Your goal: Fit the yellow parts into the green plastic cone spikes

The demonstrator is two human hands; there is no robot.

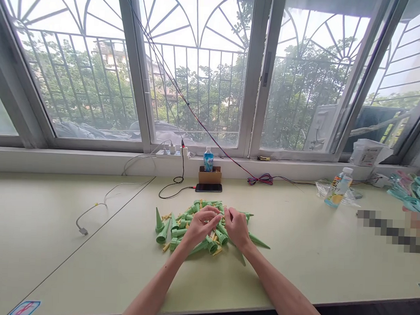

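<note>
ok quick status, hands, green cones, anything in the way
Left hand and right hand close together, grip unclear. Green plastic cones and yellow pegs mixed loosely beneath. Smartphone beyond, not blocking.

Forearms [160,280] converging, left hand [198,228] and right hand [237,229] nearly meet, fingers [207,215] bent (tips hard to make out).

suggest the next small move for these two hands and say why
I'd perhaps bring the left hand slightly closer to the right hand: they sit close together over the green cones and yellow pieces, fingers turned inward. Whether either holds a piece is too small to tell.
</note>
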